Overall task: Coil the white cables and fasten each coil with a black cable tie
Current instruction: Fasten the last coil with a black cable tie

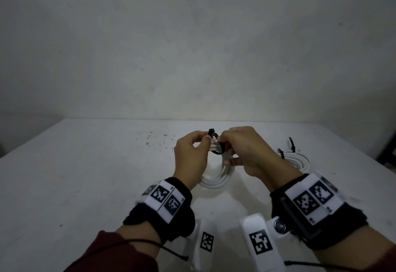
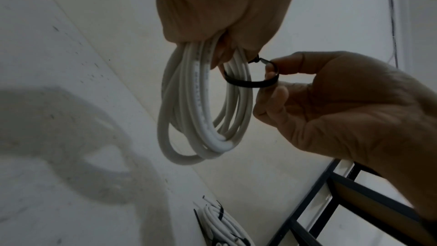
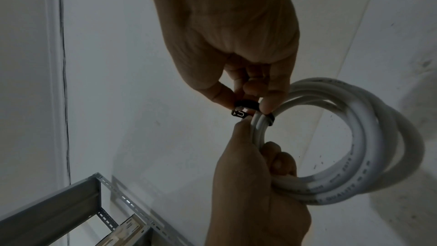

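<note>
A coil of white cable (image 1: 216, 180) hangs above the white table (image 1: 85, 175), just in front of me. My left hand (image 1: 204, 141) grips the coil's top strands in its curled fingers; the left wrist view shows the coil (image 2: 203, 104) dangling below that hand (image 2: 227, 53). A black cable tie (image 2: 250, 83) loops round the strands. My right hand (image 1: 222, 144) pinches the tie's strap between thumb and fingers, as the right wrist view shows (image 3: 247, 103), with the tie's head (image 3: 238, 114) just beside my left thumb. The tie loop still stands loose around the strands.
A second white coil (image 1: 296, 161) with black ties on it lies on the table to the right, also in the left wrist view (image 2: 222, 225). A metal shelf frame (image 3: 59, 203) stands beyond the table's edge. Dark specks (image 1: 154, 137) mark the tabletop.
</note>
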